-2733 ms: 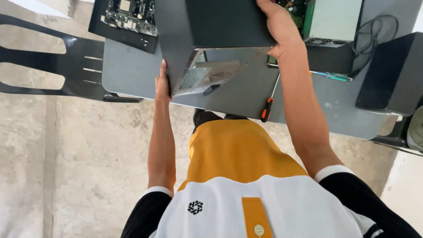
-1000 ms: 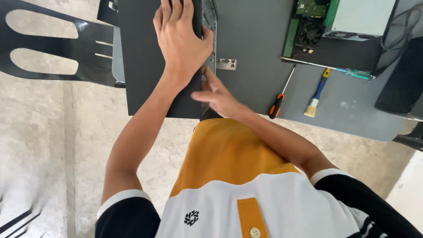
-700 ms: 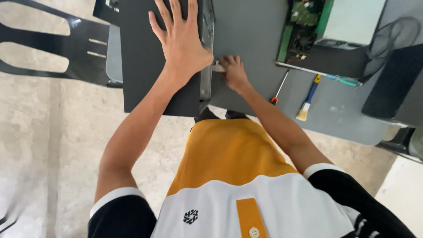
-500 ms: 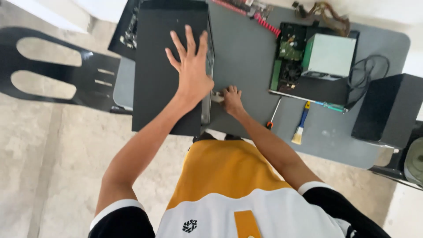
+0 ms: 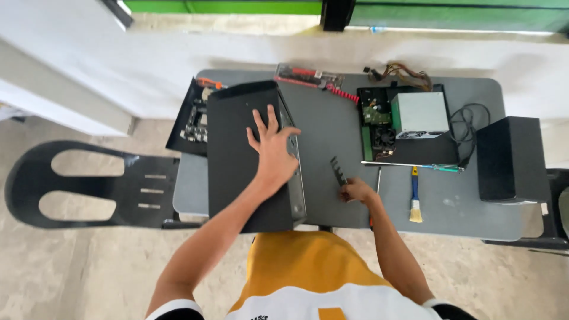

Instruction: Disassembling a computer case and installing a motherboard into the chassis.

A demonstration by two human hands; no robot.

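Observation:
A black computer case (image 5: 240,160) lies on its side on the left part of a grey table (image 5: 338,127). My left hand (image 5: 272,148) rests flat on the case's top panel, fingers spread. My right hand (image 5: 355,191) sits near the table's front edge, pinching a small dark slotted metal strip (image 5: 338,170) that lies just right of the case. A screwdriver (image 5: 377,181) lies right beside that hand.
A motherboard with power supply (image 5: 406,127) sits at the back right, cables (image 5: 468,127) beside it. A brush (image 5: 415,198) lies near the front. A black box (image 5: 512,160) stands at the right edge, a black chair (image 5: 89,184) to the left, another board (image 5: 192,118) behind the case.
The case went from being held up and turned to lying flat on the table. My right hand left the case's edge and moved right with the small strip. The view pulled back.

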